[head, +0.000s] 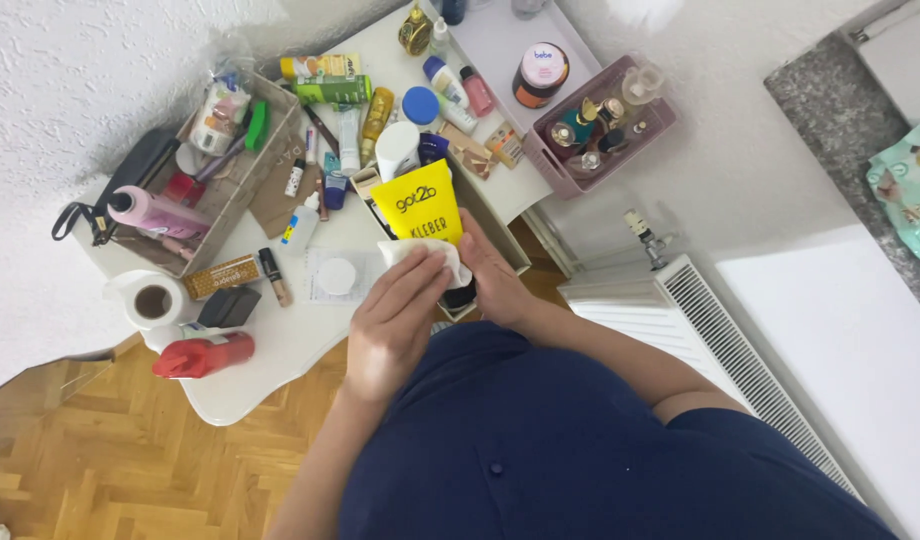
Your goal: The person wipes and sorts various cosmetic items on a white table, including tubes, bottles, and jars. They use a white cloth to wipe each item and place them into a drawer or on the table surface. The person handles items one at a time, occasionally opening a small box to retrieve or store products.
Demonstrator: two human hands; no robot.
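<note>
A yellow tube (418,200) with a black cap is held upright over the white table (280,350), in front of my body. My right hand (492,275) grips its lower end near the cap, partly hidden behind the tube. My left hand (395,320) presses a folded white wipe (420,250) against the tube's lower front. Both hands are close together, fingers curled on what they hold.
The table is crowded with cosmetics: a cardboard box (235,190) of bottles, a pink tray (605,125) of small vials, a paper roll (152,300) and a red bottle (202,355). A white radiator (720,340) stands at the right, and parquet floor (130,470) lies below.
</note>
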